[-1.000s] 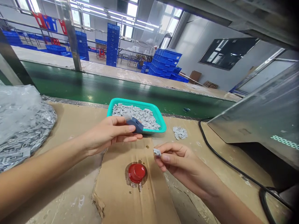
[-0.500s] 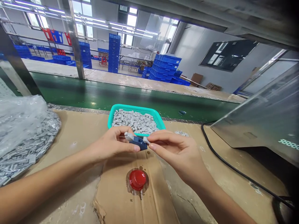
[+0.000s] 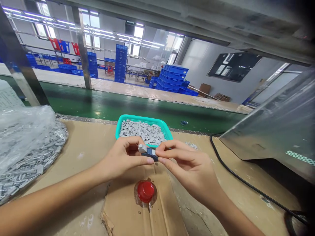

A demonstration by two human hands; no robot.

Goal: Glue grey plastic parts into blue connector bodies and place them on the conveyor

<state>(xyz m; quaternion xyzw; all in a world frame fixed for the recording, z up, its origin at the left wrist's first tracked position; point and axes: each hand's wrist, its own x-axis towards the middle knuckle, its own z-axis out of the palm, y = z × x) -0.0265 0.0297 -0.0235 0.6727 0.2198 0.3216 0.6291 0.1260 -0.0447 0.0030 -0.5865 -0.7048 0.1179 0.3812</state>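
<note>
Between thumb and fingers, my left hand (image 3: 124, 154) grips a small dark blue plastic part (image 3: 150, 155) with a light grey piece (image 3: 142, 148) at its left end. My right hand (image 3: 185, 160) pinches at the part's right end, its fingertips on a small light grey piece (image 3: 154, 152) that is mostly covered. Both hands are close together, just in front of a turquoise basket (image 3: 119, 127) heaped with small grey plastic pieces (image 3: 142, 129). Below them a red cap-like object (image 3: 145, 191) sits in a wet patch on a cardboard strip (image 3: 133, 213).
At the left lies a clear plastic bag (image 3: 29, 131) full of grey parts. A green conveyor belt (image 3: 110, 103) runs behind the basket. On the right are a black cable (image 3: 236, 173) and a metal housing (image 3: 268, 121). Blue crates (image 3: 172, 78) are stacked beyond the belt.
The right hand's grey piece has come up against the blue part, which is now tilted differently. The right fingers have closed over its right end. The camera view has shifted slightly.
</note>
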